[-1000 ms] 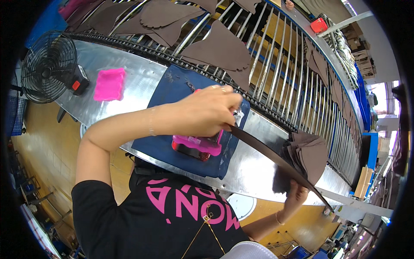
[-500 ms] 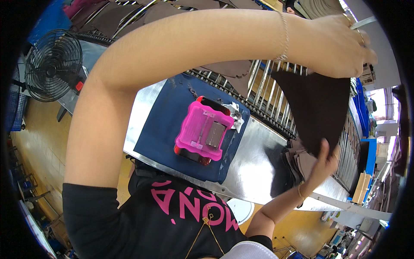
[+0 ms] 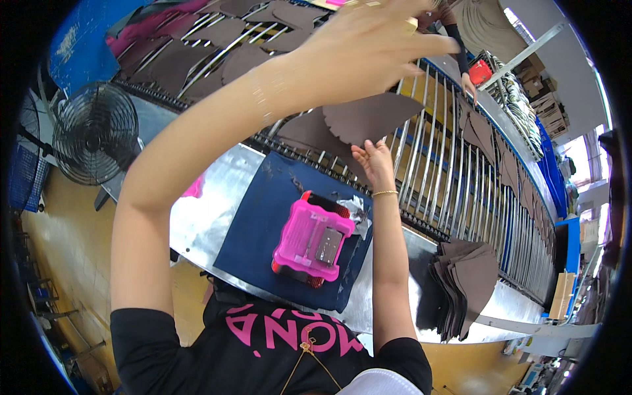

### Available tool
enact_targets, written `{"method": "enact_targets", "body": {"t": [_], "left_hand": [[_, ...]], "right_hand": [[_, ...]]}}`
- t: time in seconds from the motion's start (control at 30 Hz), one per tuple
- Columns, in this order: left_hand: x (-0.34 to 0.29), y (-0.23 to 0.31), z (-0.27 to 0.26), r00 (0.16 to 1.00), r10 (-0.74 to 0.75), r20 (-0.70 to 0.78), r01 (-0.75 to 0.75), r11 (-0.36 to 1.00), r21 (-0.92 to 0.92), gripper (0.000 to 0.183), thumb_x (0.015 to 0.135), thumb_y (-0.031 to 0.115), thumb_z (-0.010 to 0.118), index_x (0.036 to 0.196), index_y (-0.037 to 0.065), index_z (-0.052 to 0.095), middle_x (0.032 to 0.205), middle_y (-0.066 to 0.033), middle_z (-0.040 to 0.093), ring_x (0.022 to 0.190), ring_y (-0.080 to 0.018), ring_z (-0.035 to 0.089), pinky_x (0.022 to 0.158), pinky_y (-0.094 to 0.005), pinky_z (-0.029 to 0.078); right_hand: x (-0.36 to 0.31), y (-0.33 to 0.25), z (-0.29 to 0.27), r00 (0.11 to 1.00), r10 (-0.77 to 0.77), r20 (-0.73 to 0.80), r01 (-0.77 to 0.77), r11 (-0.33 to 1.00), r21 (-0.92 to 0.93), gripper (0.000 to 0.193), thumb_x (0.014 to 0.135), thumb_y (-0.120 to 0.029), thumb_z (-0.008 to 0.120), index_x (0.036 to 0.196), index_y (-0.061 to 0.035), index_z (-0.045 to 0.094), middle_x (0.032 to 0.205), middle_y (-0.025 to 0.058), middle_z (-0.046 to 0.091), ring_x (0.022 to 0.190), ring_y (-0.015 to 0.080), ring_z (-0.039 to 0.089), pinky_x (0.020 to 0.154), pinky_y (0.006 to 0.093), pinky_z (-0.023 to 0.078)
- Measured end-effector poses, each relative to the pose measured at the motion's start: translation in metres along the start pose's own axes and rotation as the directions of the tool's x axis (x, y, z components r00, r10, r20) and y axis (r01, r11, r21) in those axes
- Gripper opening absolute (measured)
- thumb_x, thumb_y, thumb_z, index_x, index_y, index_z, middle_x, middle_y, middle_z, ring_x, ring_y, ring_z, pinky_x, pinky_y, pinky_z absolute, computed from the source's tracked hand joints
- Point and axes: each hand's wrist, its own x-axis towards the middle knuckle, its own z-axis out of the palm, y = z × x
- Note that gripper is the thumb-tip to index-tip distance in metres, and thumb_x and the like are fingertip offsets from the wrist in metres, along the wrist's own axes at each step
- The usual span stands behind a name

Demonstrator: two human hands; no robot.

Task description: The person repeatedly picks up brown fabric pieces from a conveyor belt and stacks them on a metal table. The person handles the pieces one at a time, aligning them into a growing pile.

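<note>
Over the rack of metal rods [image 3: 428,151], my left hand [image 3: 368,49] is smeared by motion, with its fingers stretched apart and nothing visible in them. Below it a flat brown cut piece [image 3: 378,118] with a notched edge lies partly over another brown piece [image 3: 306,135]. The fingers of my right hand [image 3: 374,158] pinch the lower edge of the notched piece. Nearer me, a pink plastic tray [image 3: 299,237] holds a grey metal block [image 3: 328,247]. It sits on a red and black object [image 3: 320,204], on a dark blue cloth [image 3: 253,230].
A stack of brown pieces [image 3: 471,270] lies at the right on the metal table [image 3: 207,227]. Several more pieces cover the rack at the far left and right. A black fan [image 3: 95,131] stands left. Another person's hand [image 3: 469,85] is across the rack.
Both hands have moved left from the far right, and the brown piece with them. My left hand has come off the piece. The view has shifted, and the stack shows more fully.
</note>
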Motion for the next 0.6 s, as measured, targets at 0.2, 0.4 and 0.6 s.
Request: {"method": "enact_targets", "body": {"t": [0.2, 0.4, 0.6], "left_hand": [[-0.065, -0.025, 0.011, 0.987, -0.145, 0.062, 0.138, 0.984, 0.111, 0.055, 0.078, 0.018, 0.066, 0.129, 0.025, 0.046, 0.129, -0.0112, 0.041, 0.118, -0.0309, 0.042, 0.096, -0.0441, 0.037], [-0.075, -0.012, 0.013, 0.948, -0.254, 0.194, 0.266, 0.963, -0.042, 0.056, 0.078, 0.013, 0.067, 0.13, 0.016, 0.047, 0.132, -0.0123, 0.038, 0.119, -0.0298, 0.042, 0.1, -0.0399, 0.036], [-0.083, 0.013, 0.027, 0.938, -0.251, 0.238, 0.285, 0.951, -0.118, 0.053, 0.083, 0.015, 0.064, 0.132, 0.016, 0.046, 0.134, -0.0115, 0.037, 0.123, -0.0286, 0.041, 0.102, -0.0394, 0.035]], "right_hand": [[0.023, 0.017, -0.012, 0.988, 0.024, -0.155, -0.033, 0.998, -0.053, 0.025, 0.09, -0.018, 0.06, 0.1, -0.0031, 0.042, 0.07, 0.0088, 0.06, 0.057, 0.016, 0.063, 0.048, 0.0244, 0.055], [-0.105, -0.045, -0.043, 0.911, -0.351, -0.214, 0.276, 0.908, -0.316, 0.029, 0.087, -0.026, 0.063, 0.092, -0.0044, 0.045, 0.059, 0.0073, 0.058, 0.042, 0.0092, 0.052, 0.038, 0.0216, 0.04], [-0.304, -0.094, -0.177, 0.194, -0.907, -0.373, -0.356, 0.289, -0.888, 0.03, 0.085, -0.029, 0.064, 0.091, 0.0009, 0.062, 0.082, 0.0167, 0.065, 0.081, 0.0288, 0.062, 0.072, 0.0391, 0.048]]}}
